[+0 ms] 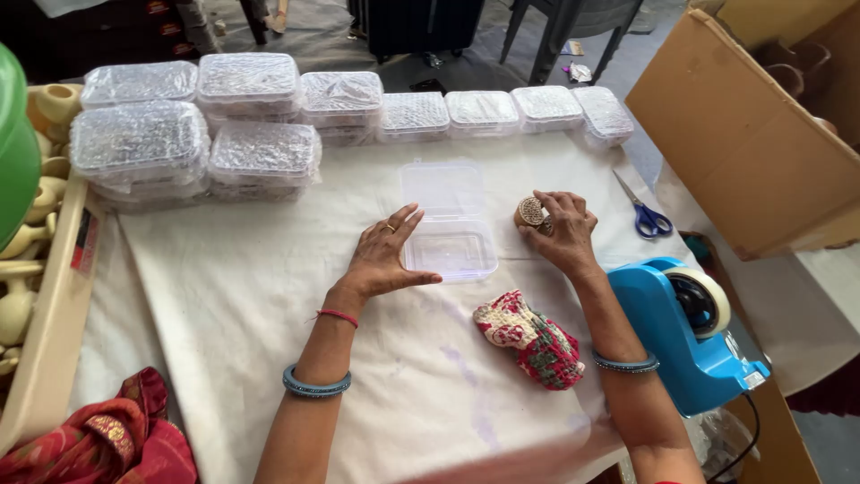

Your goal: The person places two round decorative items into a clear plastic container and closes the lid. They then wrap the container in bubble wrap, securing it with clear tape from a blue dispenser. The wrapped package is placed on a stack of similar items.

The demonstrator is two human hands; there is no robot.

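We see our left hand (383,260) lying flat and spread on the cloth-covered worktop (242,296), fingers resting against the left edge of an open clear plastic box (448,224) that sits in the middle of the worktop with its lid folded back away from us; the box looks empty. Our right hand (560,231) is curled around a small round carved wooden piece (530,212), gripping it between thumb and fingers just to the right of the box, close to it but not over it. Judging by how things lie, a good deal of packing looks done: a row and a stack of closed clear boxes with contents (251,116) stands along the far edge of the worktop, while this box has nothing in it yet and its lid is not shut. Near our right forearm lies a red, green and white crocheted pouch (528,339), untouched. A blue tape dispenser (685,332) sits at the right edge, blue-handled scissors (643,213) lie beyond the right hand, and a cardboard carton (743,134) stands to the far right. On the left a tray of pale wooden pieces (36,260) waits beside the worktop
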